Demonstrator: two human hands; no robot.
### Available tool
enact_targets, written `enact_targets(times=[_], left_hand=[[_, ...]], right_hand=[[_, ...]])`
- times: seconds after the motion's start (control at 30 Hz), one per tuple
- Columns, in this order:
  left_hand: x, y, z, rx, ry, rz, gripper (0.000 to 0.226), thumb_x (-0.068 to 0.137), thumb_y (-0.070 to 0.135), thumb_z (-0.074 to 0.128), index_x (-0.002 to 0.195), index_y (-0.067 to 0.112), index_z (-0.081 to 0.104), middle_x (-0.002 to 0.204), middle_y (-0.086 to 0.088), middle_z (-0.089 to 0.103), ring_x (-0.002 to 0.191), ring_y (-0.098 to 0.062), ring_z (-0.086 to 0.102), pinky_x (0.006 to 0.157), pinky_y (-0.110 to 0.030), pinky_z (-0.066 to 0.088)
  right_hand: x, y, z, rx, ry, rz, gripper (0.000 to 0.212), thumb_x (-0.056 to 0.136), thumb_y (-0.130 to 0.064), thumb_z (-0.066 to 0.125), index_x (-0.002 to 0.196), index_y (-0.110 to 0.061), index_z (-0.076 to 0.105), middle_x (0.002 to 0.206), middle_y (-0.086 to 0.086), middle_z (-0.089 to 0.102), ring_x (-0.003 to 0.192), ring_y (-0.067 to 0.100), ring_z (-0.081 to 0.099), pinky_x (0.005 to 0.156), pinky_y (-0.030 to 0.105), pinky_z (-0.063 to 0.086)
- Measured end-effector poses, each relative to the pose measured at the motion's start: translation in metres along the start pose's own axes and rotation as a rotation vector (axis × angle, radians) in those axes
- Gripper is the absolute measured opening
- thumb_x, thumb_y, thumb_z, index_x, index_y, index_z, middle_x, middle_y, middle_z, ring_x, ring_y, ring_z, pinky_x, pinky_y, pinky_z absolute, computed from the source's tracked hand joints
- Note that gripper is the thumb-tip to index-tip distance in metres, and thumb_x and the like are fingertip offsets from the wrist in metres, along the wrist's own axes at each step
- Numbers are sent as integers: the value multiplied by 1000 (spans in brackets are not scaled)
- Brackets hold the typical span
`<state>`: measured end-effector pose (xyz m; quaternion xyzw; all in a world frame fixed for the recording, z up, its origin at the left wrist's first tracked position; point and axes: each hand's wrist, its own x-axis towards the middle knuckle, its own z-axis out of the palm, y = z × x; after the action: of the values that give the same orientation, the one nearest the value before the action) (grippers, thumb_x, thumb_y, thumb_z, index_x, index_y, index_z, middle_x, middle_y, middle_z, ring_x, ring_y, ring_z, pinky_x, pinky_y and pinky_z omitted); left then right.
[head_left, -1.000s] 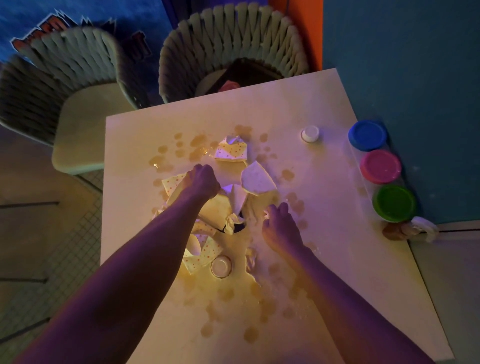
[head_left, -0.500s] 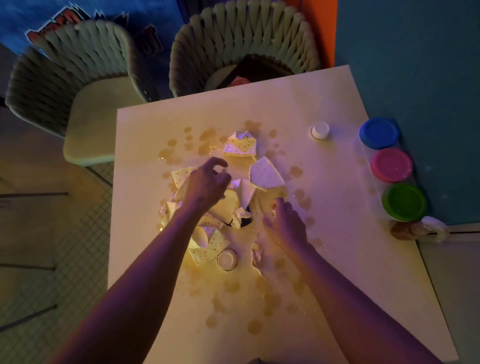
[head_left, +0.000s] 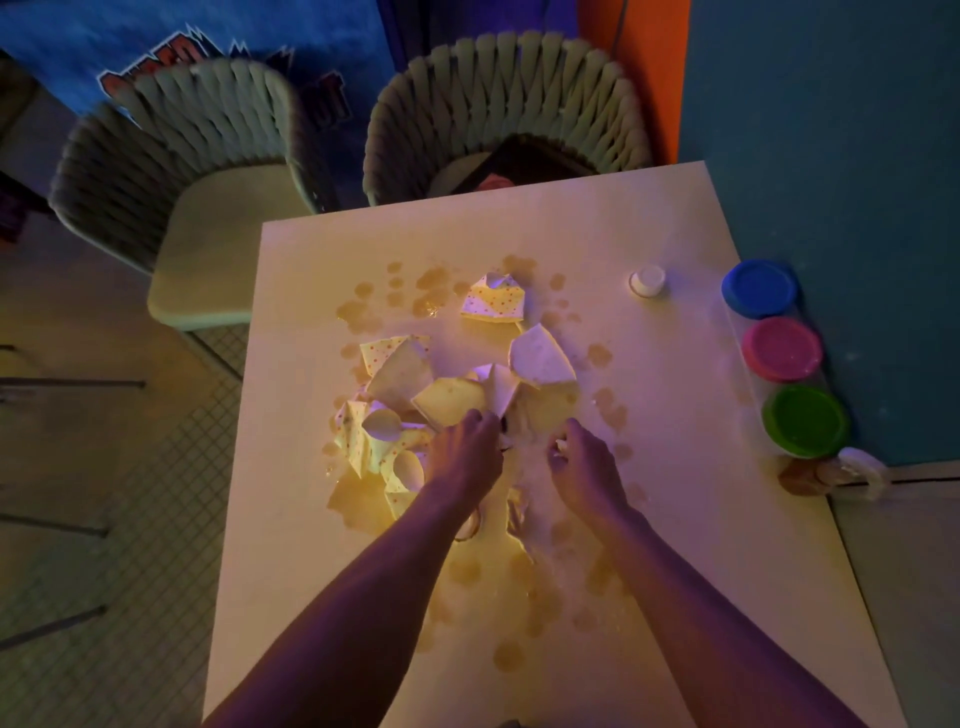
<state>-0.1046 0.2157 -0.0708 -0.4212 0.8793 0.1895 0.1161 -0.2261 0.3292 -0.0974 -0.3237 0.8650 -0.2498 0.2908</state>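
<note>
Left hand (head_left: 466, 457) curled, grip unclear; right hand (head_left: 584, 470) pinching white ceramic chip (head_left: 560, 445). Beyond: wet, brittle dotted shards (head_left: 451, 400); hold flat faces.

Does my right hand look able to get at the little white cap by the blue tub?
Probably yes. The right hand is at the shards mid-table, and between it and the white cap lie only spilled drops on the table; nothing stands in the way.

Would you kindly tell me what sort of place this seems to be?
Probably a children's play or craft corner, perhaps in a cafe: three coloured tubs stand beside a teal wall, two woven chairs stand by the table, and a bright banner hangs behind them.
</note>
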Motion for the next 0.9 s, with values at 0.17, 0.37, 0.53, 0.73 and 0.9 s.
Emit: enact_targets(times=[0.17,0.37,0.53,0.73,0.9], left_hand=[[-3,-1,-6,-305,35,24,30,79,26,68,109,29,59,98,-5,61,91,-33,62,69,-36,46],[-18,-11,-19,-465,160,-97,19,86,28,61,94,19,76,95,0,60,86,-28,62,67,-32,42],[-44,-18,-15,-501,209,-62,27,79,11,58,90,27,77,100,9,72,90,-15,66,77,-28,49],[-70,-20,-4,-497,164,-122,21,79,13,62,80,26,78,86,3,70,82,-16,64,76,-28,47],[-89,-22,6,-486,132,-220,26,79,32,51,82,22,75,84,4,69,75,-17,63,68,-32,49]], right_hand=[[-9,-1,-4,91,-11,12,25,85,-3,52,103,-13,66,107,10,61,97,32,63,81,38,52],[-25,-7,-2,82,-92,104,23,78,-4,53,76,-14,73,88,6,73,85,25,66,69,26,47],[-34,-14,10,108,-187,131,6,78,-23,61,75,-18,59,83,6,68,81,26,63,63,27,42],[-47,-18,23,-78,-213,103,50,73,-52,69,107,-19,54,103,2,64,96,26,64,70,29,46],[-58,-13,27,-267,-235,40,42,87,-43,62,116,-16,51,117,7,59,107,27,59,81,32,47]])
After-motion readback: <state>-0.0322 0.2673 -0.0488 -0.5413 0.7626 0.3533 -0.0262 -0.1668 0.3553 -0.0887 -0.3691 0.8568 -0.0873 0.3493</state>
